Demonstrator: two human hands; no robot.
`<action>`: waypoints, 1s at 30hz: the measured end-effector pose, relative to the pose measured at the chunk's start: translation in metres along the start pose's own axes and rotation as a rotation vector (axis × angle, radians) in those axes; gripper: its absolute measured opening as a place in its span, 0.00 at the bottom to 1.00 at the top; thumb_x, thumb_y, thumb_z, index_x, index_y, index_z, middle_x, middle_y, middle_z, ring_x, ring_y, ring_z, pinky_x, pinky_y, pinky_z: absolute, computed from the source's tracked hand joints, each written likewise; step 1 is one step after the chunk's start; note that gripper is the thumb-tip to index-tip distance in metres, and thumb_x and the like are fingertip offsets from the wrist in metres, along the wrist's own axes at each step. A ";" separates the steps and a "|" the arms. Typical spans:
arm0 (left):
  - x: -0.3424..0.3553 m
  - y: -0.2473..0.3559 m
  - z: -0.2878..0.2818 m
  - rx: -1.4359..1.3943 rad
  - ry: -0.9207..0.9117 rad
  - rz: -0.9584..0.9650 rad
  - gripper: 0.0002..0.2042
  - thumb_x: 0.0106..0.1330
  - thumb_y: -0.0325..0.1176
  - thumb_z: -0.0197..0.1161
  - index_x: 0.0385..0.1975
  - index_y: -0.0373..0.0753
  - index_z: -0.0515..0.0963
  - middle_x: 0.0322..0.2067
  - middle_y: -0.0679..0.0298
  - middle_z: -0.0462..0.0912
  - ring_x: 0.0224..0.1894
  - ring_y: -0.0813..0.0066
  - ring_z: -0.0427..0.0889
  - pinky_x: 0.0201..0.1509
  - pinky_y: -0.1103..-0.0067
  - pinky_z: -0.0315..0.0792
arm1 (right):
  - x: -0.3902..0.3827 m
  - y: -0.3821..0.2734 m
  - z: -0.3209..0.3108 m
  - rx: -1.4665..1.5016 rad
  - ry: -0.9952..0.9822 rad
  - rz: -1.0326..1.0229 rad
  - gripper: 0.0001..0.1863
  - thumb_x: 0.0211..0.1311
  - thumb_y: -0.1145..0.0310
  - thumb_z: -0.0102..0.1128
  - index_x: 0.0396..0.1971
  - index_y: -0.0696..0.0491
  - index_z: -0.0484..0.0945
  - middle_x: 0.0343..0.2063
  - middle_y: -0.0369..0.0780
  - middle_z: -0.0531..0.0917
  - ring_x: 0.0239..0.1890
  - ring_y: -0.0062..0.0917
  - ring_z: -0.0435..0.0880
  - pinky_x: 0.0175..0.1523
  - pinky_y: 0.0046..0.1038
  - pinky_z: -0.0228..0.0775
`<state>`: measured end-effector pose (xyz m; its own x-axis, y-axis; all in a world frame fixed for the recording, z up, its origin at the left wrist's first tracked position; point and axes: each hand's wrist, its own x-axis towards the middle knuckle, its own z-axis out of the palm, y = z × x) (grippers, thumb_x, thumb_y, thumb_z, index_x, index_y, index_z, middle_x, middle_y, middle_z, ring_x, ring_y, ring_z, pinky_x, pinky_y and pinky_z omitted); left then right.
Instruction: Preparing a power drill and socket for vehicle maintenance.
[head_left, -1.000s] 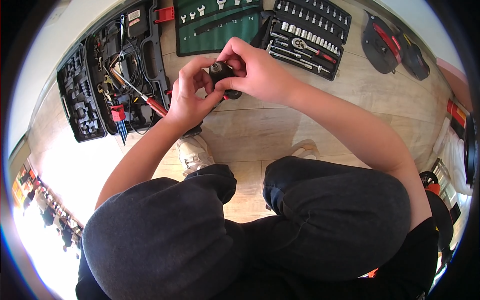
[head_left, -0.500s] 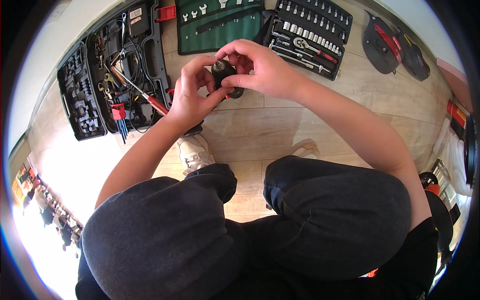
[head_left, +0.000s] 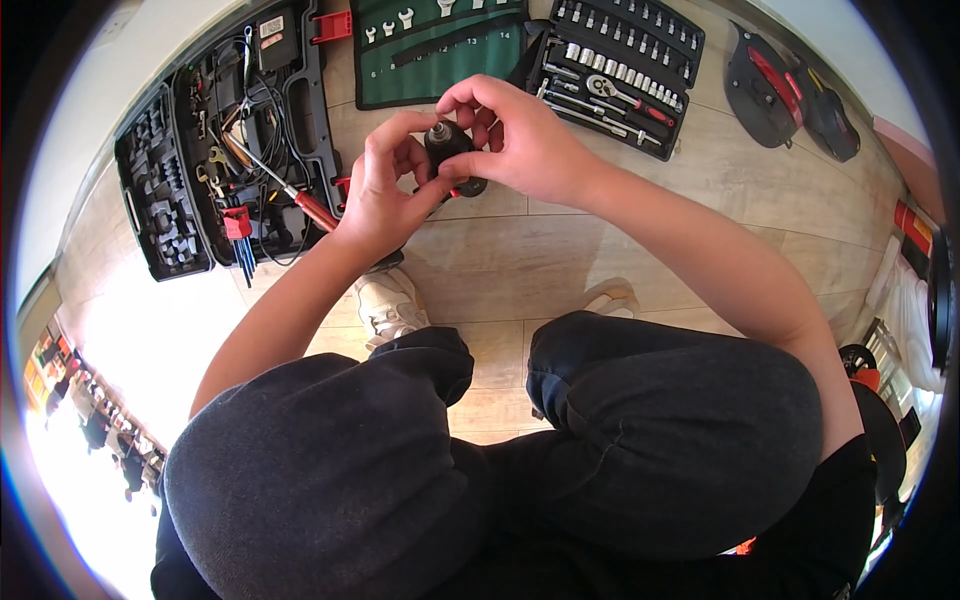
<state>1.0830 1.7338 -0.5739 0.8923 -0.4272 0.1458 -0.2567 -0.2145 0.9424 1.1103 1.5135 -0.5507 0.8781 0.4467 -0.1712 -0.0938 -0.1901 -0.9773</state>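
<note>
Between my hands, above the wooden floor, is a black cordless drill (head_left: 440, 153) with red trim. Its silver chuck end tips up toward me. My left hand (head_left: 380, 185) wraps round the left side of it, with the thumb across the lower part and the index finger near the chuck. From the right, my right hand (head_left: 528, 145) presses its thumb on the body, while its curled fingers arch over the far side near the chuck. My fingers hide much of the drill, and its handle is mostly out of sight.
To the left lies an open black tool case (head_left: 300, 110) with cables and a red-handled screwdriver (head_left: 316, 210). Ahead are a green wrench roll (head_left: 440, 85) and an open socket set (head_left: 612, 90). Black-and-red tools (head_left: 765, 90) lie far right. My shoe (head_left: 388, 305) is below.
My right hand has shifted very slightly, its index finger a little higher and to the right near the chuck. The left hand and the drill are almost unmoved.
</note>
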 end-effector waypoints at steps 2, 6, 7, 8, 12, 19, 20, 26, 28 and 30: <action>0.000 0.001 -0.001 -0.004 -0.004 0.004 0.36 0.59 0.18 0.75 0.64 0.42 0.63 0.36 0.63 0.78 0.29 0.80 0.77 0.35 0.79 0.78 | 0.001 -0.003 -0.004 -0.002 0.003 -0.004 0.28 0.49 0.69 0.82 0.50 0.52 0.77 0.38 0.36 0.78 0.35 0.22 0.79 0.41 0.26 0.76; 0.003 0.003 0.000 -0.017 0.013 -0.033 0.37 0.57 0.19 0.78 0.64 0.42 0.63 0.35 0.64 0.78 0.28 0.80 0.76 0.35 0.80 0.78 | 0.002 0.001 -0.018 -0.045 -0.027 -0.018 0.26 0.58 0.74 0.76 0.56 0.50 0.77 0.41 0.32 0.78 0.38 0.16 0.78 0.45 0.22 0.74; 0.004 0.003 0.001 -0.023 0.030 -0.031 0.37 0.56 0.19 0.78 0.63 0.42 0.64 0.35 0.64 0.78 0.27 0.80 0.76 0.35 0.80 0.78 | 0.003 0.003 -0.020 -0.029 -0.028 -0.001 0.25 0.61 0.75 0.74 0.57 0.50 0.77 0.42 0.32 0.80 0.39 0.17 0.79 0.46 0.23 0.75; 0.003 0.002 0.000 -0.022 0.029 -0.030 0.37 0.56 0.19 0.78 0.63 0.42 0.64 0.35 0.64 0.78 0.27 0.80 0.76 0.35 0.80 0.78 | 0.005 0.009 -0.022 -0.029 -0.027 -0.001 0.25 0.61 0.75 0.74 0.57 0.50 0.77 0.42 0.32 0.80 0.39 0.17 0.79 0.46 0.23 0.75; -0.001 0.002 -0.001 -0.020 -0.090 0.014 0.39 0.58 0.16 0.76 0.65 0.43 0.59 0.52 0.58 0.78 0.34 0.81 0.74 0.34 0.83 0.74 | 0.008 0.010 -0.027 -0.032 0.094 0.057 0.23 0.65 0.69 0.73 0.58 0.50 0.77 0.45 0.34 0.80 0.43 0.18 0.80 0.49 0.24 0.74; 0.004 0.002 0.001 -0.005 0.011 -0.032 0.37 0.57 0.20 0.78 0.64 0.42 0.64 0.33 0.65 0.76 0.27 0.80 0.76 0.35 0.81 0.77 | 0.005 0.008 -0.027 -0.188 -0.004 -0.175 0.29 0.61 0.68 0.76 0.63 0.47 0.76 0.50 0.34 0.78 0.48 0.22 0.77 0.48 0.26 0.70; 0.005 0.002 0.000 -0.004 0.012 -0.032 0.37 0.57 0.20 0.78 0.64 0.42 0.64 0.33 0.65 0.76 0.27 0.80 0.76 0.35 0.81 0.77 | 0.006 0.012 -0.031 -0.187 -0.005 -0.176 0.29 0.61 0.68 0.76 0.63 0.47 0.76 0.50 0.34 0.78 0.48 0.22 0.77 0.48 0.26 0.70; 0.002 0.001 -0.003 -0.034 -0.011 -0.071 0.36 0.57 0.20 0.77 0.64 0.42 0.63 0.32 0.66 0.75 0.28 0.81 0.75 0.35 0.81 0.77 | 0.003 0.004 -0.015 -0.163 -0.023 -0.245 0.26 0.63 0.71 0.72 0.61 0.46 0.77 0.50 0.34 0.77 0.47 0.22 0.78 0.48 0.25 0.71; 0.003 0.004 -0.002 -0.027 -0.019 -0.053 0.36 0.58 0.19 0.77 0.64 0.42 0.63 0.32 0.66 0.75 0.28 0.81 0.75 0.35 0.81 0.77 | 0.002 0.006 -0.015 -0.188 -0.029 -0.209 0.28 0.61 0.69 0.74 0.61 0.46 0.77 0.50 0.33 0.77 0.47 0.23 0.78 0.48 0.26 0.71; 0.006 0.005 -0.001 -0.032 -0.012 -0.049 0.36 0.58 0.19 0.77 0.64 0.42 0.63 0.32 0.66 0.75 0.28 0.80 0.76 0.35 0.80 0.77 | 0.003 0.010 -0.020 -0.140 -0.023 -0.147 0.26 0.58 0.66 0.77 0.57 0.48 0.80 0.47 0.39 0.78 0.46 0.28 0.80 0.51 0.33 0.76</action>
<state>1.0877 1.7315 -0.5684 0.8990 -0.4273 0.0957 -0.2005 -0.2074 0.9575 1.1217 1.4952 -0.5587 0.8667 0.4977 -0.0327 0.1017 -0.2405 -0.9653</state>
